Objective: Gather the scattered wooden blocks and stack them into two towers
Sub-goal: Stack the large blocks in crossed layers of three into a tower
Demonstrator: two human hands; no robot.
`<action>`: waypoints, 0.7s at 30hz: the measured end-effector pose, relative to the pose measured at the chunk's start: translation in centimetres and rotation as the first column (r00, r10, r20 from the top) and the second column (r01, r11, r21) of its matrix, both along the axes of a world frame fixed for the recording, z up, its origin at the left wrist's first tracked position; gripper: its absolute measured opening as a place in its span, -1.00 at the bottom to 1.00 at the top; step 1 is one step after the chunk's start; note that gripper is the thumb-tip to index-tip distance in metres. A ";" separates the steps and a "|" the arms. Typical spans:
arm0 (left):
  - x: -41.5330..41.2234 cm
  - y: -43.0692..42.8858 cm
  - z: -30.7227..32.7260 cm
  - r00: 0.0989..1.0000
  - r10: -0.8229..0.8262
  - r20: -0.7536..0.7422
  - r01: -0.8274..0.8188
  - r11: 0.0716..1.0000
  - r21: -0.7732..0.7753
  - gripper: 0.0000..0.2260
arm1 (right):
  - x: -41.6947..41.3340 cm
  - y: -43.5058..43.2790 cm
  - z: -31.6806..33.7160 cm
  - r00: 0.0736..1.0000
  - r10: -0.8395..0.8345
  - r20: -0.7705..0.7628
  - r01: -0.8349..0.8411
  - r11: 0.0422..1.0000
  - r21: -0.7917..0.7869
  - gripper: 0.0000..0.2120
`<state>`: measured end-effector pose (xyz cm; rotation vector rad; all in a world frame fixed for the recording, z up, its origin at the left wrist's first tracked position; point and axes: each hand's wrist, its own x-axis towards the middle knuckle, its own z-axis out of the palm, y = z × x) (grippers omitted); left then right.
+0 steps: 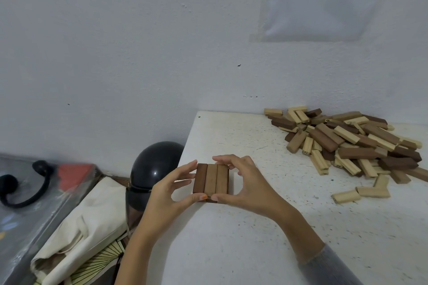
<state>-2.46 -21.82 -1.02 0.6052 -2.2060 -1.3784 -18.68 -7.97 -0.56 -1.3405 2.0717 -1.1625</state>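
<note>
Three brown wooden blocks (211,178) lie side by side as one flat layer near the left edge of the white table (243,238), with another block layer just showing beneath them. My left hand (172,188) pinches the layer from the left with thumb and fingers. From the right, my right hand (246,183) pinches it the same way. A loose pile of light and dark wooden blocks (352,141) lies at the back right of the table against the wall.
Three light blocks (363,193) lie apart in front of the pile. Left of the table, lower down, sit a black helmet (154,169), a cream cloth bag (85,227) and a grey surface with a black strap (27,190). The wall stands close behind.
</note>
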 end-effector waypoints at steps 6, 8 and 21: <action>0.4 0.2 -0.1 1.000 0.001 -0.007 -0.001 1.000 0.006 -0.40 | 0.2 0.5 0.0 1.000 0.021 0.014 -0.021 1.000 -0.015 -0.28; 0.3 0.9 0.6 0.997 0.068 -0.026 -0.065 0.992 0.111 -0.49 | 0.4 0.8 0.1 0.990 -0.028 0.140 0.040 0.996 -0.083 -0.42; -3.5 5.1 -0.3 0.950 0.287 -0.121 -0.117 0.688 0.716 -0.44 | 7.4 -2.1 -2.6 0.542 -0.219 0.812 0.508 0.855 -0.109 -0.39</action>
